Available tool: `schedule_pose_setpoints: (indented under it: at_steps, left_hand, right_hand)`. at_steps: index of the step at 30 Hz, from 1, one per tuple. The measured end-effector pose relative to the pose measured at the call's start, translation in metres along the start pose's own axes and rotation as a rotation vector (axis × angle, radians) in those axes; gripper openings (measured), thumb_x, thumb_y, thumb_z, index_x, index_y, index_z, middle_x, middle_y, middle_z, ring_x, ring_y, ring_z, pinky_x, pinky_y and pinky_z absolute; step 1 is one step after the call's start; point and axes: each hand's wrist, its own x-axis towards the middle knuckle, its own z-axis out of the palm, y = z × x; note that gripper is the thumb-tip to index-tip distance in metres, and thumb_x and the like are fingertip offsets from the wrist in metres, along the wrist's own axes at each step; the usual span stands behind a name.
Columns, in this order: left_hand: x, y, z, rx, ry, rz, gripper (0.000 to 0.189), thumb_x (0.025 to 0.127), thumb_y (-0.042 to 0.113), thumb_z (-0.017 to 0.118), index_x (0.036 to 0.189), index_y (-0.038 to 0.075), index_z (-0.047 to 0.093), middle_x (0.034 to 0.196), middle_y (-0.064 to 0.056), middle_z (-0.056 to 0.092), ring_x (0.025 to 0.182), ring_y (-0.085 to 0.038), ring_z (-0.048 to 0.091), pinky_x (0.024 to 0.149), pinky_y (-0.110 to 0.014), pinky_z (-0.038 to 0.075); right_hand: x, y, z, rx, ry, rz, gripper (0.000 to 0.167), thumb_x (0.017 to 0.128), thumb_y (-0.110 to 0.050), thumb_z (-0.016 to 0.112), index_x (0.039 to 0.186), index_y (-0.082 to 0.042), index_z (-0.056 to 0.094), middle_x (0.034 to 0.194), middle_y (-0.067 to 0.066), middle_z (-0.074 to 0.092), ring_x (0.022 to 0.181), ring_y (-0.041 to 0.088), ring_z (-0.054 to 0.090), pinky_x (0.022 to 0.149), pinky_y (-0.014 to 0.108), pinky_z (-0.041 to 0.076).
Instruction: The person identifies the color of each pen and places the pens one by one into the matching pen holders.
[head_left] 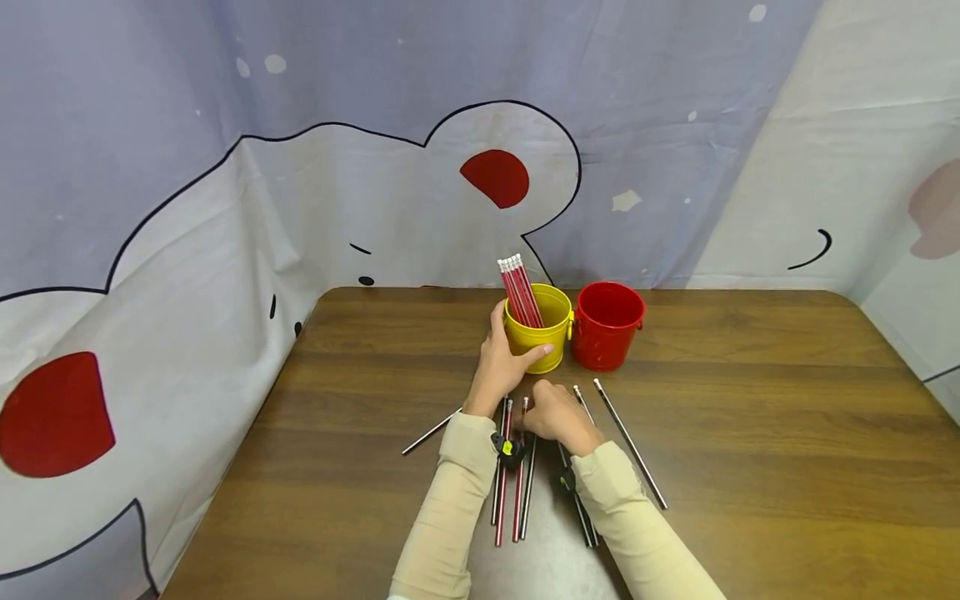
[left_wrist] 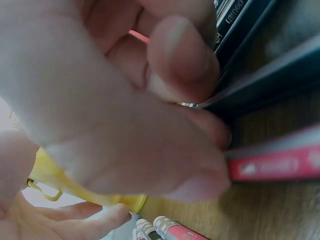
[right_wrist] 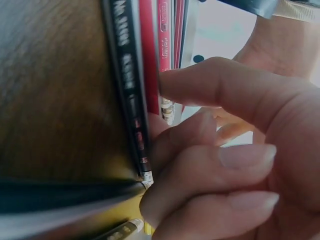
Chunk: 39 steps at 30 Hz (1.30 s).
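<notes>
The right hand's [head_left: 558,414] fingers pinch a red pencil [left_wrist: 272,167], lower centre; the left hand [head_left: 501,367] grips a yellow bucket [head_left: 542,335] of red-striped pencils [head_left: 521,293], centre. Just right stands a red bucket [head_left: 609,337]. Loose pencils [head_left: 632,446] lie across the table [head_left: 750,467], lower centre.

From here I see long, soft cream sleeves on both arms: the left sleeve [head_left: 435,525] at bottom centre, the right sleeve [head_left: 647,533] just right of it, both wrinkled, with broad plain cuffs. The left hand [head_left: 504,365] and right hand [head_left: 558,415] are ungloved. A small black device [head_left: 508,448] sits by the left cuff — marked bright yellow-green — and a second dark device [head_left: 566,479] by the right.
</notes>
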Motion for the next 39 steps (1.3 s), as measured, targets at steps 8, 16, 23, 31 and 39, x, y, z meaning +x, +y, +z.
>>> schedule_pose_setpoints:
  at_steps: [8,16,23,31,39]
  left_hand:
    - [0.0,0.002,-0.001,0.001,-0.012,-0.004,0.094,0.073,0.043,0.074,0.144,0.028,0.014,0.137,-0.002,0.042,0.122,-0.021,0.044,0.102,-0.042,0.034]
    - [-0.001,0.004,-0.001,0.0,-0.018,-0.019,0.094,0.073,0.043,0.074,0.143,0.03,0.013,0.137,-0.002,0.042,0.122,-0.021,0.044,0.103,-0.043,0.033]
    - [-0.002,0.003,-0.002,-0.001,-0.015,-0.022,0.093,0.073,0.043,0.074,0.143,0.032,0.013,0.137,-0.002,0.043,0.121,-0.022,0.045,0.102,-0.043,0.034]
    - [-0.001,-0.001,-0.002,0.006,-0.012,-0.014,0.094,0.073,0.043,0.074,0.143,0.031,0.013,0.136,-0.002,0.043,0.119,-0.022,0.046,0.101,-0.042,0.035]
    - [0.0,0.0,-0.001,-0.008,-0.017,-0.007,0.095,0.073,0.043,0.074,0.144,0.03,0.012,0.137,-0.003,0.043,0.12,-0.023,0.046,0.101,-0.044,0.035]
  right_hand:
    - [-0.003,-0.001,-0.004,-0.008,-0.008,0.051,0.027,0.068,-0.019,0.073,0.052,-0.012,0.052,0.053,-0.001,0.042,0.05,0.016,0.039,0.044,0.029,0.031]
    - [-0.005,0.0,-0.004,-0.02,-0.013,0.082,0.021,0.069,-0.022,0.074,0.061,-0.01,0.058,0.06,0.003,0.048,0.057,0.019,0.045,0.05,0.033,0.036]
    - [-0.004,0.0,-0.004,-0.027,-0.012,0.107,0.017,0.07,-0.019,0.071,0.063,-0.01,0.058,0.064,0.006,0.053,0.06,0.022,0.047,0.053,0.038,0.038]
    - [-0.003,0.001,-0.005,0.001,0.001,0.113,0.025,0.074,-0.023,0.068,0.057,-0.012,0.054,0.059,0.002,0.046,0.057,0.02,0.045,0.052,0.036,0.036]
    - [-0.004,0.003,-0.013,0.077,0.079,0.076,0.022,0.076,-0.021,0.068,0.058,-0.013,0.058,0.058,0.0,0.049,0.054,0.017,0.046,0.046,0.03,0.033]
